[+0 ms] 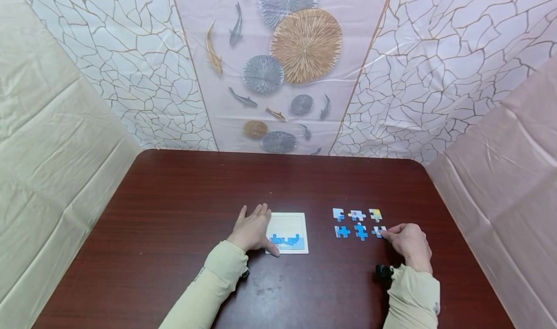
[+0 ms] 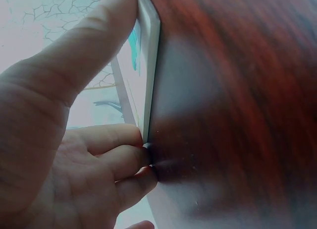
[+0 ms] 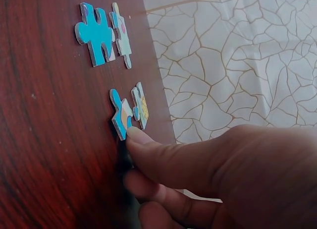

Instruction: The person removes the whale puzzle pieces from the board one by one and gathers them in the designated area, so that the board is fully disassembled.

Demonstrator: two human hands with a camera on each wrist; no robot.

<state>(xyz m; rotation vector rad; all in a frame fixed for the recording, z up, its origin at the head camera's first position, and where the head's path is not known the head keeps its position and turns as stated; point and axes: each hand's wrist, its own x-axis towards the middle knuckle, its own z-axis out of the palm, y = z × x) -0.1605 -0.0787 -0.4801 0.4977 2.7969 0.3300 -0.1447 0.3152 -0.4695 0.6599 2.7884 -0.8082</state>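
Note:
A light wooden puzzle tray [image 1: 285, 221] lies flat in front of me, with blue pieces [image 1: 289, 242] set along its near side. My left hand [image 1: 254, 232] spans the tray's left side. Its thumb [image 2: 106, 28] lies on the near edge, and the fingertips touch the tray's side and the table. To the right, my right hand [image 1: 411, 244] pinches a blue and white jigsaw piece [image 3: 119, 115] by its edge, between the thumb and a partly hidden finger. That piece [image 1: 377, 231] sits at the near right corner of two short rows of loose pieces.
Other loose jigsaw pieces lie beside it, among them a blue one [image 1: 360, 231], a yellow-marked one [image 1: 375, 215] and a white one with blue [image 1: 338, 214]. All lie on the dark red-brown table [image 1: 196, 188]. Patterned cloth [image 1: 278, 77] hangs behind the table's far edge.

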